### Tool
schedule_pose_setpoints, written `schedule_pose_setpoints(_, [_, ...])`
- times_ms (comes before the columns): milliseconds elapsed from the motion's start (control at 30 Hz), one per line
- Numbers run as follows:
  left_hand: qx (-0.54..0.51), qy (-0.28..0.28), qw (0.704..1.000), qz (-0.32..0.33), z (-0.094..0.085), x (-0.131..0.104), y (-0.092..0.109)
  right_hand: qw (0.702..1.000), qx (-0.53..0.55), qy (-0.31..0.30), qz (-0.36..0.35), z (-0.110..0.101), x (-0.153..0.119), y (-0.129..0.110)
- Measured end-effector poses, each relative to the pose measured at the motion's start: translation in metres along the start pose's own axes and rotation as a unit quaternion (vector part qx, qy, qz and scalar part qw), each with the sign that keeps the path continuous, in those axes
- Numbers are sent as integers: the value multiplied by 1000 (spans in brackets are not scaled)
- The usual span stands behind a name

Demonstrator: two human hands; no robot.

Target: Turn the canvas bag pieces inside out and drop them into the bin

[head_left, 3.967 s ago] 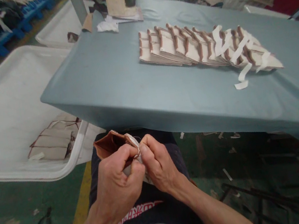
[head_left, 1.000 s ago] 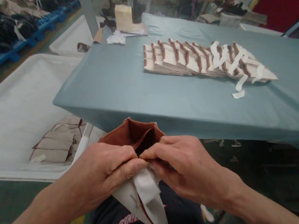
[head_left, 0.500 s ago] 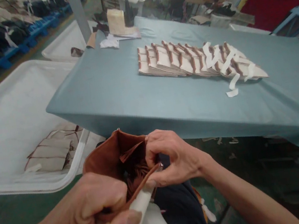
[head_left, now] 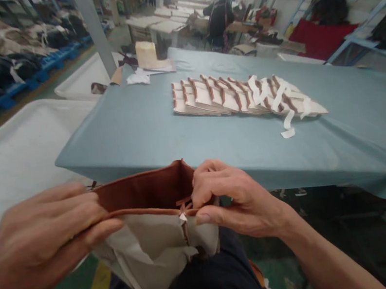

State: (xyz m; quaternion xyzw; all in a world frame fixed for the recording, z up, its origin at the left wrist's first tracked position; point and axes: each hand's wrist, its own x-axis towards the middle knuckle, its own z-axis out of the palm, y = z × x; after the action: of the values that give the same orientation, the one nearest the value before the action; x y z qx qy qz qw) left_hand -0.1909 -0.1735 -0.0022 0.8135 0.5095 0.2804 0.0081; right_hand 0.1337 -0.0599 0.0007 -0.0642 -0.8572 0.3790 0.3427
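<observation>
A cream fabric bag with a brown lining and brown edge trim hangs between my hands, its mouth spread wide above my lap. My left hand pinches the rim at the left end, thumb outside and fingers curled over. At the right end my right hand grips the same rim, close to a seam with a small pale tab on it. The fingertips of the right hand are partly hidden inside the mouth, beside a thin brown strip. The bottom of the bag hangs down over my dark clothing.
Ahead stands a table under a blue-grey cloth. On it lies a row of overlapping cream pieces with brown trim and loose white strips. A white bin is at the left. Farther back is a person in dark clothes.
The bag has turned so its cream outer side faces me and its mouth is stretched wider. My left hand has moved left and up along the rim; the view has tilted up.
</observation>
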Motion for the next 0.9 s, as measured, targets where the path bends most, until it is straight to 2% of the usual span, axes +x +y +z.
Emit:
schedule_pose_setpoints(100, [-35,7,998,57,-7,28,-4,1000,8,-23,3,-12,15,-11])
schedule_pose_setpoints(233, [-122,-55,988,79,-2,52,20,998,32,-43,44,-15,20,-10])
schedule_pose_setpoints(333, [-185,-85,978,44,5,66,47,991,98,-43,82,-11,16,-7])
schedule_pose_setpoints(433, [-255,-100,962,-9,13,75,63,979,130,-51,147,-6,10,-4])
schedule_pose_setpoints(533, [-293,-112,949,-44,23,78,64,978,105,-47,174,-1,4,1])
schedule_pose_setpoints(667, [-307,-156,936,-76,31,70,59,987,67,-23,143,8,-2,8])
schedule_pose_setpoints(900, [-317,-141,935,-80,32,61,66,989,66,21,127,19,-3,0])
